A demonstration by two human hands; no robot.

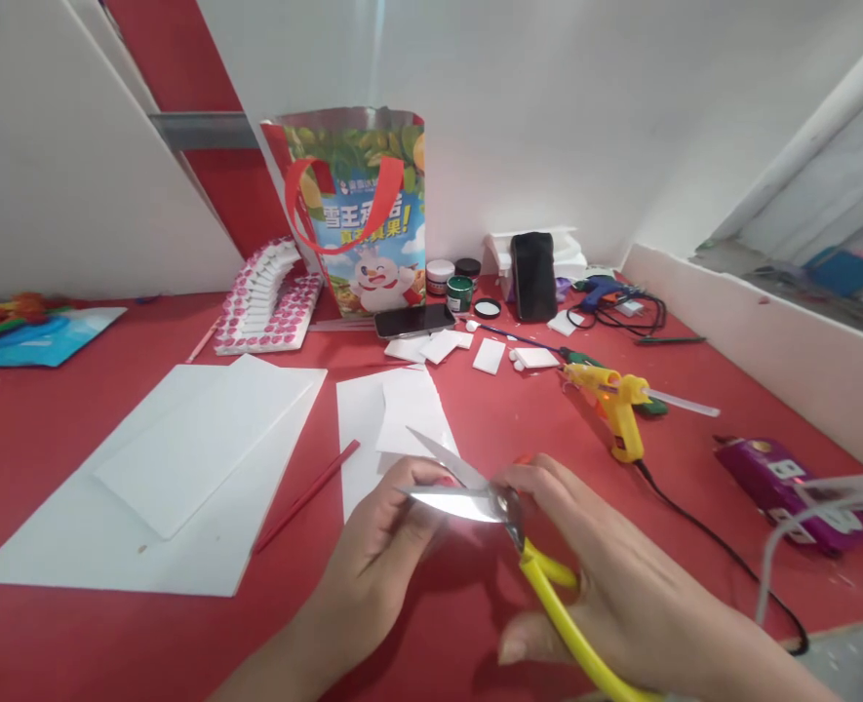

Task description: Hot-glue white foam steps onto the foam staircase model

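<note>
Handling open scissors (561, 619), gripped by the right hand (613, 575), seems the present step; closing them calls for clearance from the left hand (372, 561), whose grip I cannot tell

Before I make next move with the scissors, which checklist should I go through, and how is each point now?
1. Scissors held in the right hand: ok, blades apart.
2. Left hand away from the blades: not ok, its fingers are right beside them.
3. Something gripped in the left fingers: cannot tell, the view hides it.
4. Glue gun apart from both hands: ok, it lies to the right.
5. Glue stick in the gun: ok, sticking out behind.
</note>
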